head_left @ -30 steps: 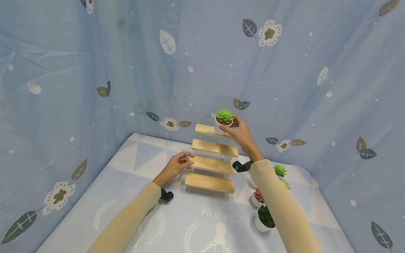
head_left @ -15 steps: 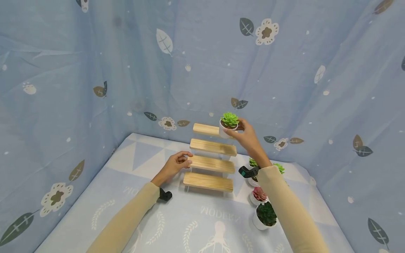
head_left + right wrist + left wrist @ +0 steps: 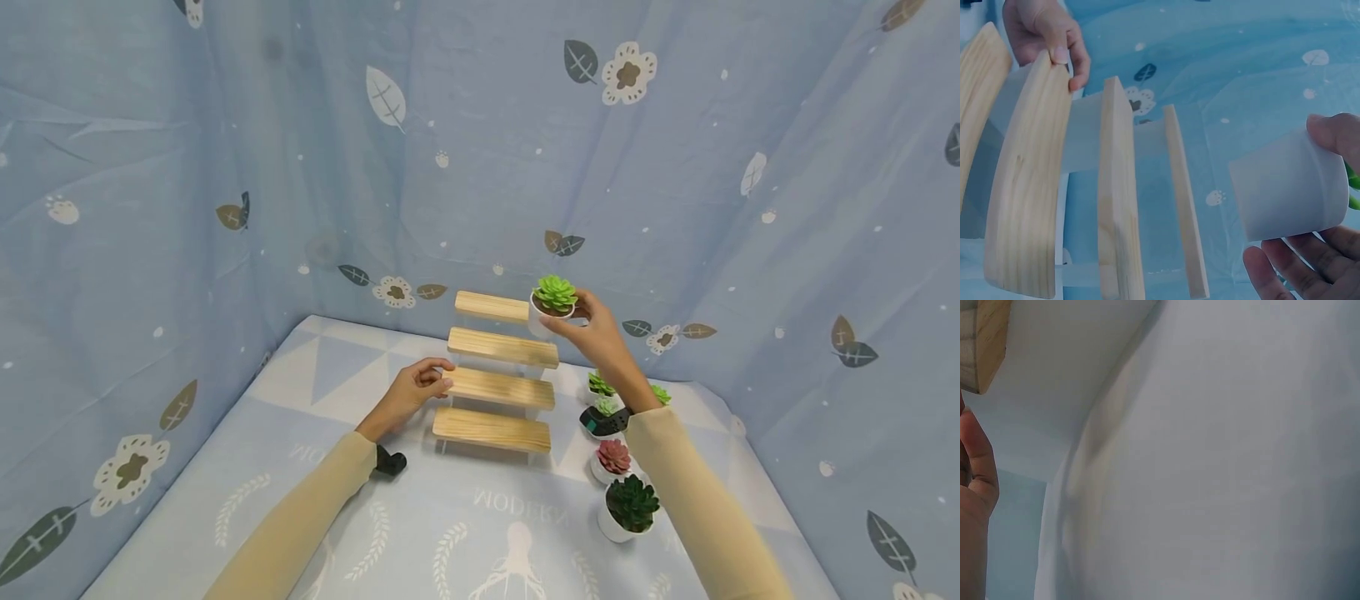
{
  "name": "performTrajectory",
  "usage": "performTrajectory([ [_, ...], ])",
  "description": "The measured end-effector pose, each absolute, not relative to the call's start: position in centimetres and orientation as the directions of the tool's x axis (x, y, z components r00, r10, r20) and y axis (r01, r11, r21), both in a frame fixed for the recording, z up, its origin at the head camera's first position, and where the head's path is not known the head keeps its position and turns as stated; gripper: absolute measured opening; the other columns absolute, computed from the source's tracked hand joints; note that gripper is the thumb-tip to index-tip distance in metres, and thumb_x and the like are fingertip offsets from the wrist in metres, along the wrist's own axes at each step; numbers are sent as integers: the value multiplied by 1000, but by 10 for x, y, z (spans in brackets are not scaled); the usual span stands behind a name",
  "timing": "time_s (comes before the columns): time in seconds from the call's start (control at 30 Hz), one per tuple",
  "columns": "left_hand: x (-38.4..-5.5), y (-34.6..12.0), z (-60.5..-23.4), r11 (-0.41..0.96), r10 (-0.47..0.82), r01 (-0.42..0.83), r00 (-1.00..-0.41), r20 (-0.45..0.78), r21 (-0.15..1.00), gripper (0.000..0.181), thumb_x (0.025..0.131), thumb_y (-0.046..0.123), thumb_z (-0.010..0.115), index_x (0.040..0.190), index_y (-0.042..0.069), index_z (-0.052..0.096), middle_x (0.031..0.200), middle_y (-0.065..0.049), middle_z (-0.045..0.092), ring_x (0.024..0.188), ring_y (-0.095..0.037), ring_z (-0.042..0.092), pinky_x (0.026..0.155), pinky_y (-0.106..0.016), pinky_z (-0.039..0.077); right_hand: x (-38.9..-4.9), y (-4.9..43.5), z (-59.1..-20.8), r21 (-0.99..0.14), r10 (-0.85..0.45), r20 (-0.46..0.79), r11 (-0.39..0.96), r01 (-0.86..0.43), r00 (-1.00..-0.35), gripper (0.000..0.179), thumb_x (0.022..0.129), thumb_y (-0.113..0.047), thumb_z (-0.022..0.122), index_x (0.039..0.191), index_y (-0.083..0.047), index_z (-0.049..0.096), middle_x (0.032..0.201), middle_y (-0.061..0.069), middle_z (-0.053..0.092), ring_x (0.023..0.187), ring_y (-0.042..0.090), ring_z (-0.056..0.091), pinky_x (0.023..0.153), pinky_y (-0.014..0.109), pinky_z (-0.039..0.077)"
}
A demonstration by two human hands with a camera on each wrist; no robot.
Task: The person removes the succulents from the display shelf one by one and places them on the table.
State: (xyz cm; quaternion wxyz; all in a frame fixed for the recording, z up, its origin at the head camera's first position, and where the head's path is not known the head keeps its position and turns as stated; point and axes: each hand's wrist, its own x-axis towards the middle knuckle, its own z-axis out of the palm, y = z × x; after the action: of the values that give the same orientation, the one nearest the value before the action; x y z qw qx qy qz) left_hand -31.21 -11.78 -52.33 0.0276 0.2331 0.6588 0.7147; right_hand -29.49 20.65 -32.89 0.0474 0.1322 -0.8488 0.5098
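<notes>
My right hand (image 3: 600, 340) grips a white pot (image 3: 1291, 190) with a bright green succulent (image 3: 555, 294). It holds the pot in the air by the right end of the top board (image 3: 491, 306) of a tiered wooden plant stand. In the right wrist view, a gap shows between pot and board. On the stand's other side, my left hand (image 3: 405, 397) pinches the left end of the second board from the bottom (image 3: 501, 388), thumb on top. The left wrist view catches only part of that hand (image 3: 977, 465) beside a board corner (image 3: 988, 344).
Several potted succulents stand right of the stand, among them a red one (image 3: 614, 457) and a dark green one (image 3: 632, 504). My right forearm partly covers this group. Blue patterned curtain (image 3: 480, 167) rises behind the cloth-covered table (image 3: 420, 517).
My right hand has carried the potted succulent right and slightly down, from in front of the top board to its right end. My left hand has stayed on the stand.
</notes>
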Motion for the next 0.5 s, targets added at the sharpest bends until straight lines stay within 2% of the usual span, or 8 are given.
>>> performTrajectory([
  [0.33, -311, -115, -524, -115, 353, 282, -885, 305, 952, 38, 101, 16, 70, 134, 1, 60, 97, -9, 67, 89, -20, 67, 91, -52, 59, -282, 222, -336, -846, -176, 210, 460, -269, -962, 82, 86, -54, 81, 152, -20, 45, 136, 6, 54, 124, 25, 51, 102, 53, 45],
  [0.5, -311, -115, -523, -120, 347, 278, -888, 303, 953, 37, 101, 16, 71, 133, 2, 61, 96, -10, 67, 89, -20, 67, 94, -61, 55, -277, 230, -339, -845, -174, 197, 470, -257, -965, 84, 87, -53, 81, 154, -20, 43, 138, 7, 53, 128, 28, 50, 103, 55, 46],
])
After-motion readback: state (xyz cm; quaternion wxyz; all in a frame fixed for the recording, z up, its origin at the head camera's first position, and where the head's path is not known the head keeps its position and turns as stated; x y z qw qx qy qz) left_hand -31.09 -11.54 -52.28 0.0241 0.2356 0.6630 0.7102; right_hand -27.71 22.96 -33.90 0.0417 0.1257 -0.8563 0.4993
